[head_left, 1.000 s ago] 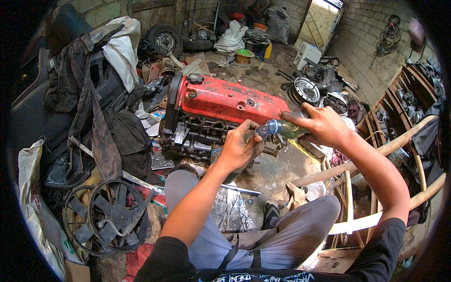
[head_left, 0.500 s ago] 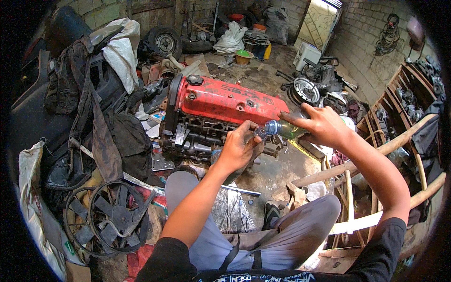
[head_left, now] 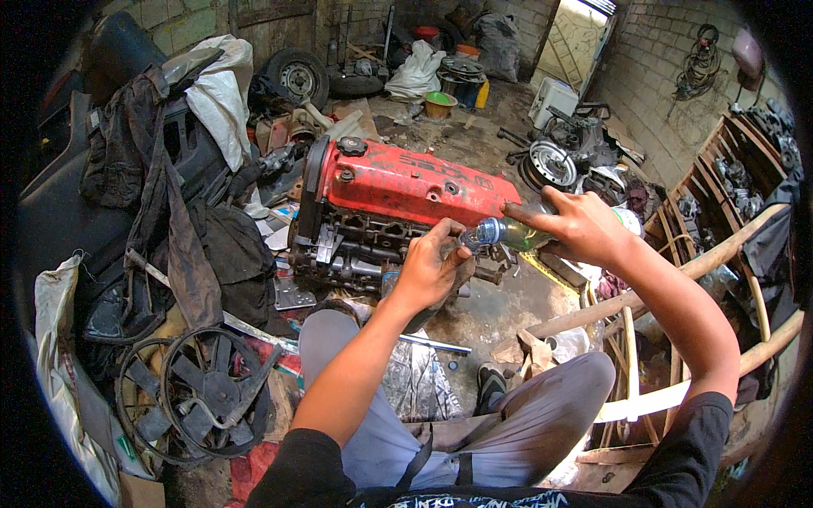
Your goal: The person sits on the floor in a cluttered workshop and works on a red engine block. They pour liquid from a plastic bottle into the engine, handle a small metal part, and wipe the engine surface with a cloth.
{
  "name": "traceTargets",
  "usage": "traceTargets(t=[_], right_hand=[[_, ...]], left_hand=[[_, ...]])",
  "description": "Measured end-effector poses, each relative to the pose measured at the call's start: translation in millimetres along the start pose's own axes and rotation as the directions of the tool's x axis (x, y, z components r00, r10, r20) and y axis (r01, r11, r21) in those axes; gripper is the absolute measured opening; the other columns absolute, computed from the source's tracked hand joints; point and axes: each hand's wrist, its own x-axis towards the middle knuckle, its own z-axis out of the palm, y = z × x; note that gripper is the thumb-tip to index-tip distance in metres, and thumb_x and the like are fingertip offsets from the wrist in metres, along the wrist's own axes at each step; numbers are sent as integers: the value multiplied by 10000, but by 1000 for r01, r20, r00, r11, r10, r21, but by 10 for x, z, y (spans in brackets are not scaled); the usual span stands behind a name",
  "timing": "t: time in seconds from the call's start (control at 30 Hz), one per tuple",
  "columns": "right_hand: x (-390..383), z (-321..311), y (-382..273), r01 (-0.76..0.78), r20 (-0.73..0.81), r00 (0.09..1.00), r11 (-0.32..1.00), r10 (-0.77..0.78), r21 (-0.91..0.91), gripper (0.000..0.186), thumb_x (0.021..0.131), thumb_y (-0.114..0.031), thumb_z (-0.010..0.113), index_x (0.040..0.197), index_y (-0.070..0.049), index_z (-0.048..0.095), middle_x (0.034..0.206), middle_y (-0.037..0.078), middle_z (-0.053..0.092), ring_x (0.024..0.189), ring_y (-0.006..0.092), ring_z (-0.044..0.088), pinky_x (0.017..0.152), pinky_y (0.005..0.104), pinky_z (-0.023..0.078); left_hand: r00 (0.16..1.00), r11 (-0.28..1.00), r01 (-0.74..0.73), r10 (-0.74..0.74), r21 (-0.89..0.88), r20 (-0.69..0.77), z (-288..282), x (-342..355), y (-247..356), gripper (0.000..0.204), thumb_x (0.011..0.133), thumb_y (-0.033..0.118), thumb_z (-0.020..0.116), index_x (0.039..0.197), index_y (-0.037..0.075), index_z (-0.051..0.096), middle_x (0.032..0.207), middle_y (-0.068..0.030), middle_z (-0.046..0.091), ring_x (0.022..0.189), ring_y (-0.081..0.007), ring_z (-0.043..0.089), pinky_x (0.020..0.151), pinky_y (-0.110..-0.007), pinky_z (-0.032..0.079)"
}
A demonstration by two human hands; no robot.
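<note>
I have the right hand (head_left: pixel 584 225) clasped round the green-tinted bottle (head_left: pixel 522 235), neck toward the left hand (head_left: pixel 432 264), whose hold I can't make out; both should stay steady, just off the red engine cover's (head_left: pixel 406 179) near right corner.

dark lettering (head_left: pixel 442 169) on red engine cover (head_left: pixel 398 188); pale print (head_left: pixel 495 499) on black shirt (head_left: pixel 373 496).

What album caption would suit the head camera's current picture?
The right hand holds a tilted bottle, its neck beside the left hand, near a red-topped engine.
</note>
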Motion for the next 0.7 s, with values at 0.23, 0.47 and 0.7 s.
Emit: traceTargets(t=[0.23, 0.47, 0.7], right_hand=[[12, 10, -8, 6, -24, 1000, 1000, -5, 9, 843, 796, -223, 780, 1541, -366, 413, 1071, 170, 580, 770, 355, 698, 660, 459, 582], [16, 49, 29, 6, -21, 1000, 1000, -6, -5, 857, 792, -198, 774, 1545, -371, 403, 1059, 166, 580, 766, 353, 698, 657, 460, 581], [15, 69, 19, 20, -94, 995, 1000, -18, 23, 961, 659, -236, 877, 1522, -350, 470, 979, 143, 552, 745, 347, 644, 613, 462, 524]], left_hand=[[1000, 1000, -7, 7, 20, 0, -9, -7, -33, 524, 976, 474, 677, 1078, -30, 572, 829, -211, 701, 834, -371, 741, 724, -395, 540], [1000, 999, 5, -5, 35, 8, -24, 3, 12, 422, 972, 363, 702, 1078, -22, 566, 796, -187, 697, 803, -350, 744, 706, -386, 539], [1000, 999, -4, 4, 38, 4, -16, 15, 55, 296, 960, 223, 703, 1074, -13, 565, 766, -172, 694, 749, -328, 737, 677, -375, 531]])
